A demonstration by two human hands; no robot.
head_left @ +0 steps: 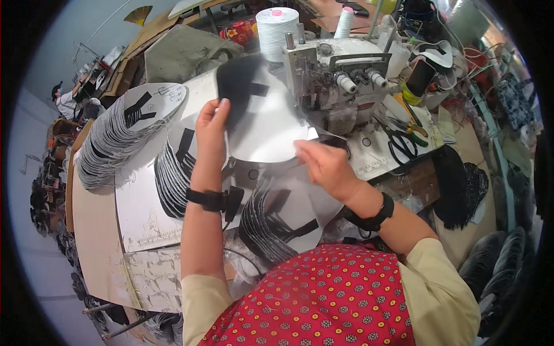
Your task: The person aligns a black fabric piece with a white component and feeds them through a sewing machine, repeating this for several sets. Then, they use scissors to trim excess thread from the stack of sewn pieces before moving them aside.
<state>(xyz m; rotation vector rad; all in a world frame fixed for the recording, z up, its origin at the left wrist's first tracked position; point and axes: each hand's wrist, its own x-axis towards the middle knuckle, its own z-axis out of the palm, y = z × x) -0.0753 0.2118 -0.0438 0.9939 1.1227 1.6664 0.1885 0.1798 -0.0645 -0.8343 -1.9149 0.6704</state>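
A white insole-shaped piece [265, 135] with a black upper-left part and a short black strap is stretched between my hands, its far end blurred. At its left edge, my left hand [212, 121] pinches it between thumb and fingers. The fingers of my right hand [329, 166] are closed on its lower right edge, close to the sewing machine [340, 86]. Below the piece, a stack of similar insoles [271, 222] overlaps the table's near edge. Another stack [173, 173] lies left of my left wrist.
A long fanned stack of insoles [115, 138] rests at the table's left. Black-handled scissors [402, 149] and pliers [412, 128] lie right of the machine. Behind it stand a large white thread cone [277, 34] and a smaller one [344, 23]. Black pieces [453, 184] hang at the right edge.
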